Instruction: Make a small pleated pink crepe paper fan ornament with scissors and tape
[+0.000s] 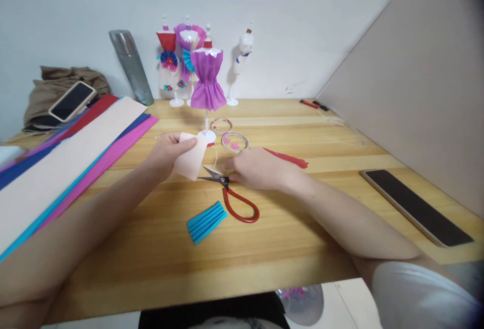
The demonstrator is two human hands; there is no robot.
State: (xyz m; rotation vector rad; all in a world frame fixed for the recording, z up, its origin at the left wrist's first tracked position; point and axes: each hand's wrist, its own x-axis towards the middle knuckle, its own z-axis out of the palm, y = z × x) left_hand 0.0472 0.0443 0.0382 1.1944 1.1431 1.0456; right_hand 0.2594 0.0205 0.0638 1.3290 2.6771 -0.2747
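Note:
My left hand [166, 153] pinches a small pale pink piece of paper [189, 160] between thumb and fingers, above the table. To its right, my right hand [257, 167] is curled over one handle of the scissors [241, 218]. The blades are spread and point left, below the paper. One red handle loop shows; the other is hidden under the hand. A pleated blue piece of paper [206, 222] lies just in front of the scissors. Behind the hands stands a small dress form [207, 79] in a purple gathered paper dress.
Long coloured paper sheets [75, 162] lie at the left, near a phone [73, 102] on brown cloth. A bottle [132, 66] leans on the wall. Tape rolls [235, 142], red paper strips [289, 157] and a dark flat device [416, 208] lie on the wooden table [302, 248].

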